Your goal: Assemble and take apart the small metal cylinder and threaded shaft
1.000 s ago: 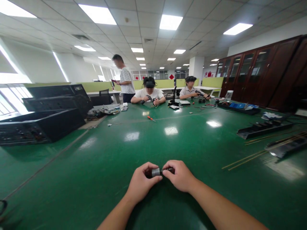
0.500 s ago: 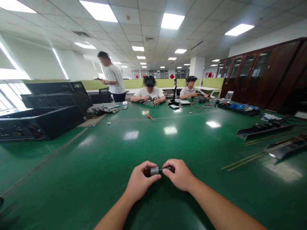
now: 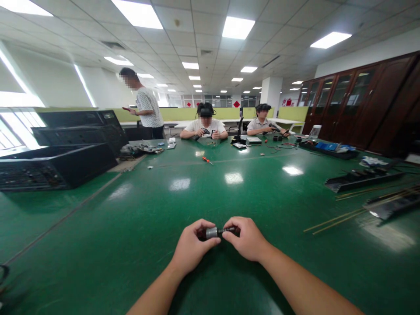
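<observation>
Close to me over the green table (image 3: 210,192), my left hand (image 3: 189,246) is closed around a short silver metal cylinder (image 3: 211,232), with thumb and fingertips along its sides. A dark, reddish section shows behind the cylinder, inside that hand. My right hand (image 3: 247,239) pinches a slim dark rod (image 3: 230,229) between thumb and fingers. The rod lies in line with the cylinder, its end at the cylinder's right face; whether the two are joined I cannot tell. The palms hide the outer ends of both parts.
An orange screwdriver (image 3: 206,160) lies mid-table. Black computer cases (image 3: 65,164) stand at left, circuit parts (image 3: 141,148) beside them. Thin brass-coloured rods (image 3: 334,221) and black trays (image 3: 361,179) lie at right. Two people (image 3: 204,127) sit opposite with tools; another person (image 3: 149,107) stands behind.
Both hands stay almost in place on the cylinder and rod. The standing person has shifted left. My view has turned very slightly, and a dark object shows more at the lower left edge.
</observation>
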`<state>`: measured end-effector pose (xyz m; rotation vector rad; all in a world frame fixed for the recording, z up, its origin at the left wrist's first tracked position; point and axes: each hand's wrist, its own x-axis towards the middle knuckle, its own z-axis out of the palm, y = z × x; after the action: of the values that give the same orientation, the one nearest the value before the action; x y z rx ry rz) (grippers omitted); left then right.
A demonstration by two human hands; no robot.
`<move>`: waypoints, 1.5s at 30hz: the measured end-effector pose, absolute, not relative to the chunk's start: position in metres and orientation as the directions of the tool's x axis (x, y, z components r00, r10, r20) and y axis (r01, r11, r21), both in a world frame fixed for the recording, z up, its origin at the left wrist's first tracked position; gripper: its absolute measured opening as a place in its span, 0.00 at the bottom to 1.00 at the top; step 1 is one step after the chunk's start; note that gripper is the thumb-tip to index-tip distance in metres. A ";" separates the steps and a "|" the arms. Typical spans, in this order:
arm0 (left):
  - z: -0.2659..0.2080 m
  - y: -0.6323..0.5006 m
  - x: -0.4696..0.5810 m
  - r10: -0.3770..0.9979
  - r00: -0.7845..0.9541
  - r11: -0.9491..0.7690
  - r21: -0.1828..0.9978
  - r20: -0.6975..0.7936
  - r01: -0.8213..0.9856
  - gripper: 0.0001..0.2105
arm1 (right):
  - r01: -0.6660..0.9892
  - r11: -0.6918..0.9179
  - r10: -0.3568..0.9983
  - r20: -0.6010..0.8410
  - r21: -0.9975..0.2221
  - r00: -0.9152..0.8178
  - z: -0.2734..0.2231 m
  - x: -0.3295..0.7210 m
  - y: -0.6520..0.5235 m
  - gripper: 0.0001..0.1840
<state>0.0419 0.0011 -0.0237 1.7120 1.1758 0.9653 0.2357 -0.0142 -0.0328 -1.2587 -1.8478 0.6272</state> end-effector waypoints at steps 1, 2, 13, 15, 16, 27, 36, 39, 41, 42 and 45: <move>-0.024 0.001 0.042 0.955 0.265 -0.220 0.922 0.137 0.318 0.13 | 0.526 0.382 0.923 0.334 -0.760 -0.190 -0.033 0.236 -0.014 0.04; -0.025 0.002 0.042 0.955 0.262 -0.219 0.922 0.137 0.318 0.13 | 0.523 0.383 0.923 0.332 -0.762 -0.192 -0.032 0.236 -0.014 0.04; -0.027 0.003 0.040 0.959 0.241 -0.224 0.921 0.150 0.317 0.15 | 0.439 0.304 0.952 0.258 -0.845 -0.163 -0.036 0.236 -0.011 0.06; -0.027 0.003 0.040 0.960 0.235 -0.220 0.925 0.149 0.311 0.15 | 0.429 0.298 0.954 0.253 -0.853 -0.160 -0.036 0.236 -0.011 0.06; -0.027 0.003 0.040 0.961 0.233 -0.218 0.926 0.148 0.309 0.15 | 0.424 0.295 0.955 0.251 -0.856 -0.159 -0.036 0.236 -0.011 0.06; -0.030 0.004 0.040 0.961 0.238 -0.209 0.937 0.143 0.280 0.16 | 0.385 0.292 0.956 0.251 -0.875 -0.153 -0.040 0.236 -0.011 0.06; -0.033 0.005 0.039 0.964 0.224 -0.205 0.943 0.147 0.263 0.17 | 0.362 0.306 0.952 0.272 -0.881 -0.142 -0.039 0.236 -0.010 0.06; -0.034 0.006 0.039 0.963 0.224 -0.208 0.944 0.151 0.258 0.17 | 0.362 0.305 0.952 0.271 -0.881 -0.142 -0.039 0.236 -0.011 0.06; -0.034 0.006 0.038 0.963 0.222 -0.206 0.946 0.151 0.252 0.18 | 0.364 0.305 0.952 0.272 -0.880 -0.139 -0.039 0.236 -0.011 0.06; -0.034 0.006 0.038 0.964 0.219 -0.204 0.947 0.150 0.248 0.18 | 0.366 0.305 0.952 0.273 -0.879 -0.137 -0.039 0.236 -0.011 0.06; -0.034 0.006 0.037 0.965 0.217 -0.196 0.951 0.144 0.240 0.18 | 0.370 0.301 0.954 0.271 -0.879 -0.132 -0.039 0.236 -0.011 0.06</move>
<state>0.0370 0.0062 -0.0341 1.6193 1.1566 1.0457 0.2362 -0.0115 -0.0388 -1.2165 -1.6780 0.8224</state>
